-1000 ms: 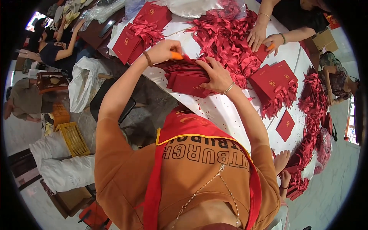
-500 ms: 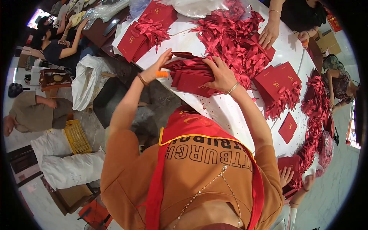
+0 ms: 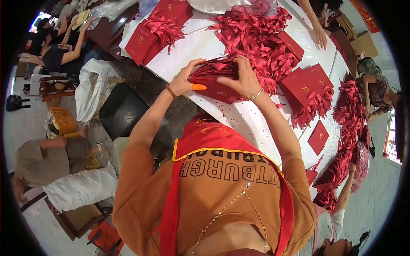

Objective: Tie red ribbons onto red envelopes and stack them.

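Note:
A thick stack of flat red gift bags (image 3: 220, 91), with a gold emblem on the front one, stands on the near edge of the white table. My left hand (image 3: 183, 81) clasps the stack's left end, an orange cover on its thumb. From the right, my right hand (image 3: 243, 81) wraps round the other end, thumb across the front and fingers over the top. The lower parts of the bags' inner layers are hidden. Just behind lies a large heap of red ribbons (image 3: 252, 47), attached to more bags.
Other red bags lie at the far left (image 3: 141, 40) and to the right (image 3: 305, 87), with a single one (image 3: 318, 137) nearer. A co-worker's hand (image 3: 318, 34) reaches over the far side. Left of the table are a black chair (image 3: 124, 113) and white sacks (image 3: 85, 185).
My left hand has closed in from the left onto the stack, and the bags are pressed together more evenly. The co-worker's hand at the far side has left the ribbon heap.

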`<state>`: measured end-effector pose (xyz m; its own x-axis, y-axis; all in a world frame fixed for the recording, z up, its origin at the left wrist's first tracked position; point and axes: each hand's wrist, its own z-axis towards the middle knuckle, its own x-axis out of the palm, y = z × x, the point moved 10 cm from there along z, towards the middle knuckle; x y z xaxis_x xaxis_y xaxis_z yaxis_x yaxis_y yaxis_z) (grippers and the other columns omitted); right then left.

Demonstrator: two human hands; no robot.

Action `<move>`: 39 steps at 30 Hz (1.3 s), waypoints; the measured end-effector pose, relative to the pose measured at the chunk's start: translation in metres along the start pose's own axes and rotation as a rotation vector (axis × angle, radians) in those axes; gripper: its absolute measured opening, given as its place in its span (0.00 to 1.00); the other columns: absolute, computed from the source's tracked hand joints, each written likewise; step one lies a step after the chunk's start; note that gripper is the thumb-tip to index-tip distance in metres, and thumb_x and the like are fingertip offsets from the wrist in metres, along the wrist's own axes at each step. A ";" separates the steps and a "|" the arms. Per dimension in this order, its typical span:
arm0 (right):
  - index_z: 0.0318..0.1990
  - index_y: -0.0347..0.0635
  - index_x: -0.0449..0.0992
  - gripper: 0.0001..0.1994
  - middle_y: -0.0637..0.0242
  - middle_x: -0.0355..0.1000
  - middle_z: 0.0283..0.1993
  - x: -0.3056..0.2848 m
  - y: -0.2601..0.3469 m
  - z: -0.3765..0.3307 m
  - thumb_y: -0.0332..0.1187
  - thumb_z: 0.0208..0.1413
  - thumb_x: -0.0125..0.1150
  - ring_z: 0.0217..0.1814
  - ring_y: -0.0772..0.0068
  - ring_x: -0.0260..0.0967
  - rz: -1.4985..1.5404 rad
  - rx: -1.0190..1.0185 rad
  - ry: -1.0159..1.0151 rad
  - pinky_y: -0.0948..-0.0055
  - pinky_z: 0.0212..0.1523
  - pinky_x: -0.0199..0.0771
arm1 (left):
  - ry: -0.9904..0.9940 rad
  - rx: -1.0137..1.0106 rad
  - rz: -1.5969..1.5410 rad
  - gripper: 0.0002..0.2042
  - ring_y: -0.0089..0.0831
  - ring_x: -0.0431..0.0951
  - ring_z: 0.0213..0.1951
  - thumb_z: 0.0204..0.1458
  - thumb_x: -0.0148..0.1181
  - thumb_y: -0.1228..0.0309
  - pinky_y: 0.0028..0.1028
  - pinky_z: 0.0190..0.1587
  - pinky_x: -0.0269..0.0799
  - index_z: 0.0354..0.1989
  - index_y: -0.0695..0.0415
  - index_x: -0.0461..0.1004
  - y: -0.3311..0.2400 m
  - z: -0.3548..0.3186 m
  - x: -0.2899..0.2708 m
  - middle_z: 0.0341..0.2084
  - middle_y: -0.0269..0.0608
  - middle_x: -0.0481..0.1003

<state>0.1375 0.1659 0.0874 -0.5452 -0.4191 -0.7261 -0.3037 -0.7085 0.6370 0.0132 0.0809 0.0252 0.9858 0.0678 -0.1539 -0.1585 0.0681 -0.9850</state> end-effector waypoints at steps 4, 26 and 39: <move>0.39 0.36 0.63 0.31 0.51 0.63 0.38 -0.002 -0.006 0.004 0.58 0.41 0.55 0.38 0.48 0.65 -0.105 0.213 -0.045 0.60 0.38 0.65 | -0.035 0.014 0.118 0.39 0.28 0.64 0.52 0.31 0.68 0.73 0.27 0.53 0.59 0.56 0.55 0.55 -0.004 -0.001 0.007 0.49 0.42 0.64; 0.45 0.39 0.67 0.14 0.61 0.60 0.50 -0.023 -0.104 -0.014 0.35 0.53 0.47 0.53 0.68 0.56 0.677 0.273 -0.578 0.74 0.55 0.52 | -0.042 0.020 -0.071 0.32 0.21 0.69 0.43 0.34 0.64 0.82 0.21 0.49 0.63 0.53 0.58 0.60 0.003 -0.003 0.005 0.42 0.35 0.70; 0.61 0.41 0.46 0.38 0.60 0.46 0.62 0.119 -0.114 -0.014 0.56 0.49 0.47 0.65 0.66 0.40 1.339 0.429 0.111 0.70 0.62 0.41 | -0.301 0.067 -0.379 0.47 0.31 0.71 0.43 0.28 0.67 0.85 0.29 0.47 0.67 0.58 0.57 0.42 0.023 -0.008 -0.027 0.43 0.45 0.68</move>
<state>0.1185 0.1886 -0.0750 -0.5493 -0.6840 0.4801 0.1661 0.4736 0.8649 -0.0168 0.0730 0.0061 0.9164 0.3094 0.2537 0.1955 0.2070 -0.9586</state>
